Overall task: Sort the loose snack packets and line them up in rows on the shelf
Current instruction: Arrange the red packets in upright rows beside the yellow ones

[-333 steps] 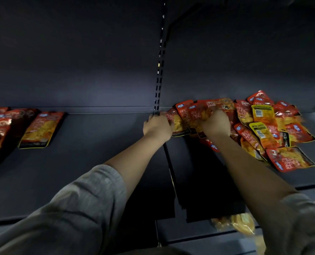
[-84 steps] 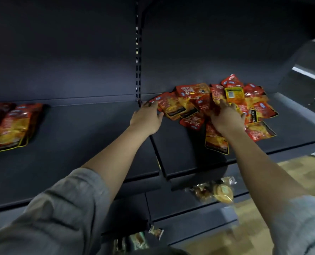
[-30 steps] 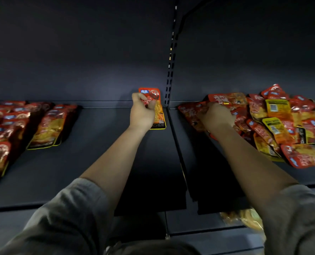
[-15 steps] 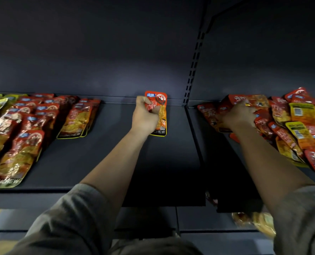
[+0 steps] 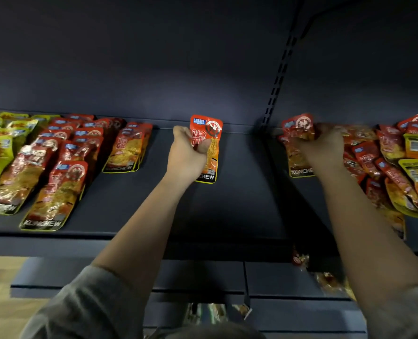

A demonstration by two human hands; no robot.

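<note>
head view looks up at a dark shelf [image 5: 232, 211]. left hand [image 5: 187, 152] grips one red snack packet [image 5: 206, 133], thumb curled across its front, held upright near the back wall in the bare middle stretch. right hand [image 5: 325, 148] is blurred, its fingers closed on another red packet [image 5: 298, 126] at the edge of the loose pile [image 5: 393, 172], which runs off the right edge. sorted rows [image 5: 63, 165] of red and green packets lie well apart at left, partly cut off. both forearms hide the shelf front.
</note>
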